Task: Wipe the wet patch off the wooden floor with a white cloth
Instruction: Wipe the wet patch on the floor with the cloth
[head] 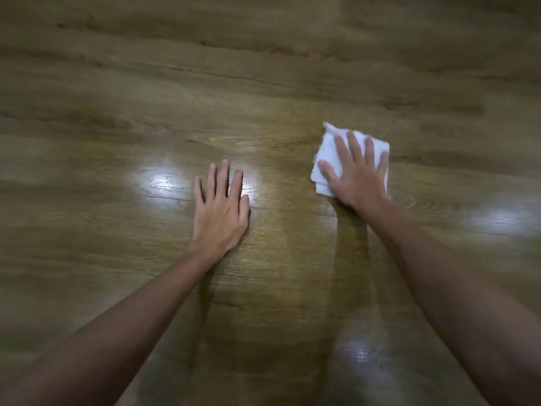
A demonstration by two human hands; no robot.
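Your right hand (pixel 355 174) lay flat on the white cloth (pixel 328 159), fingers straight and spread, pressing it down rather than gripping it; nothing was pinched or curled round. The cloth was folded into a thick pad, its far corner and left edge showing beyond your fingers, and it sat on the wooden floor (pixel 263 68). Your left hand (pixel 221 209) rested palm-down on bare boards well to the left of the cloth, fingers straight, holding nothing, seemingly as a brace.

Where the wet patch lay was hard to say. A darker, glossier band (pixel 292 244) ran between the cloth and your left hand and down towards you, and it may have been moisture, but blur and glare kept me from being sure.

The risks, as I judge them: with only a flat palm on the cloth, a quick stroke could let it slide out or unfold. A folded pad soaks slowly, so you might smear water along the grain instead of lifting it. Your left hand could slip if the boards under it were damp.

Left of the cloth a bright lamp reflection (pixel 161 180) shone on the floor, with others to its right and nearer you. Nothing else of the room showed.
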